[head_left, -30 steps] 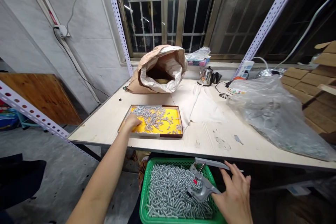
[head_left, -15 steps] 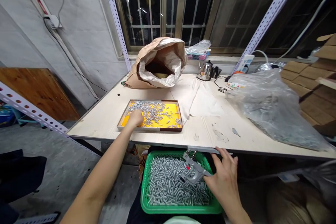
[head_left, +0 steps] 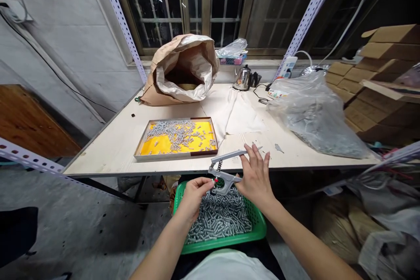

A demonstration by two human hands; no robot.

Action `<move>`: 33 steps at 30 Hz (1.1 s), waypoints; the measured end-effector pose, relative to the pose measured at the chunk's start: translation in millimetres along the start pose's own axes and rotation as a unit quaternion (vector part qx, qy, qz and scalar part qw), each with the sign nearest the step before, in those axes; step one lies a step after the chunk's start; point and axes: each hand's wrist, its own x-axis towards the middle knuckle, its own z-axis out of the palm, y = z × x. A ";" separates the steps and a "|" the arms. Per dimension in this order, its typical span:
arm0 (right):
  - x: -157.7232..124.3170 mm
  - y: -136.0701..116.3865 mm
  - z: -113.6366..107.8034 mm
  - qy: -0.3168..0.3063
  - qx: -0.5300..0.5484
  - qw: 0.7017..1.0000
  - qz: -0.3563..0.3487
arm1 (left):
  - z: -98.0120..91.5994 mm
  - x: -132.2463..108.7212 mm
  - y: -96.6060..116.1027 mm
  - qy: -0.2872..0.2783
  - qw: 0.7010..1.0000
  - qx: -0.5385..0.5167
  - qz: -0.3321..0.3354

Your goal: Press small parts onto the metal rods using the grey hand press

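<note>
My right hand point(head_left: 255, 177) grips a grey metal hand tool point(head_left: 226, 185) with two splayed handles, a coil spring and a small red part at its jaw. The tool is held over the near edge of the table. Thumb and forefinger of my left hand point(head_left: 196, 194) are pinched together right at the jaw; whatever small piece they hold is hidden. Below both hands, a green basket point(head_left: 210, 246) on my lap is full of silver threaded metal pieces point(head_left: 223, 218). On the table, a shallow tray point(head_left: 164, 156) lined in yellow has small silver screw-like pieces point(head_left: 177, 133) scattered in it.
Behind the tray lies an open brown paper sack point(head_left: 151, 83). A steel kettle point(head_left: 243, 78) stands near the window. To the right are a clear plastic bag point(head_left: 311, 113) and stacked cardboard boxes point(head_left: 377, 92). The table's front edge point(head_left: 131, 173) runs just beyond my hands.
My left hand has left the tray and come back to the tool's jaw. My right hand has lifted and tilted the tool. The view has shifted a little to the right.
</note>
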 end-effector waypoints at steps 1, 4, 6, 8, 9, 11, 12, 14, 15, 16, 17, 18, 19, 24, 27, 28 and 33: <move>0.0 -1.5 0.3 0.000 0.004 1.000 0.000 | -0.1 -0.1 0.4 -0.003 1.000 0.005 0.000; -0.5 -4.3 0.9 -0.001 0.009 1.000 0.003 | -1.8 -0.2 1.5 -0.006 1.000 0.027 0.015; -1.1 -5.0 0.8 -0.007 0.008 1.000 0.008 | -2.6 0.3 1.1 -0.006 0.999 0.045 0.029; -1.7 -5.2 0.7 -0.013 0.005 1.000 0.012 | -2.9 1.1 0.9 -0.004 0.997 0.068 0.041; -2.1 -5.3 0.7 -0.015 0.004 1.000 0.014 | -2.9 1.3 1.2 -0.003 0.996 0.083 0.046; -3.1 -5.7 1.0 -0.020 0.004 1.000 0.012 | -3.2 1.0 3.6 0.000 0.991 0.120 0.058; -3.9 -6.0 1.4 -0.021 0.004 1.000 0.012 | -3.4 0.4 5.5 0.000 0.988 0.143 0.064; -6.0 -6.7 2.8 -0.024 0.005 1.000 0.012 | -4.1 -1.2 10.2 -0.006 0.978 0.193 0.076; -7.2 -7.0 3.7 -0.026 0.006 1.000 0.013 | -4.6 -2.0 12.5 -0.011 0.973 0.217 0.081; -8.4 -7.2 4.6 -0.027 0.007 1.000 0.014 | -5.0 -2.5 14.3 -0.015 0.967 0.238 0.086; -9.5 -7.2 5.4 -0.028 0.008 0.999 0.014 | -5.5 -2.7 15.6 -0.020 0.963 0.255 0.089; -10.5 -7.0 6.0 -0.029 0.010 0.999 0.014 | -6.0 -2.6 16.3 -0.023 0.959 0.268 0.092; -11.2 -6.7 6.4 -0.028 0.012 0.999 0.014 | -6.4 -2.0 16.4 -0.025 0.956 0.276 0.095; -11.2 -5.9 5.4 -0.017 0.019 0.999 0.027 | -7.3 2.3 14.2 -0.024 0.950 0.287 0.121; -10.7 -7.2 4.8 -0.015 0.016 0.999 0.028 | -8.2 2.6 15.2 -0.035 0.942 0.314 0.117; -10.9 -7.7 5.0 -0.016 0.016 0.999 0.027 | -8.9 2.3 15.7 -0.041 0.938 0.324 0.113; -14.2 -8.8 6.7 -0.018 0.025 0.999 0.028 | -14.1 2.4 16.6 -0.067 0.926 0.358 0.101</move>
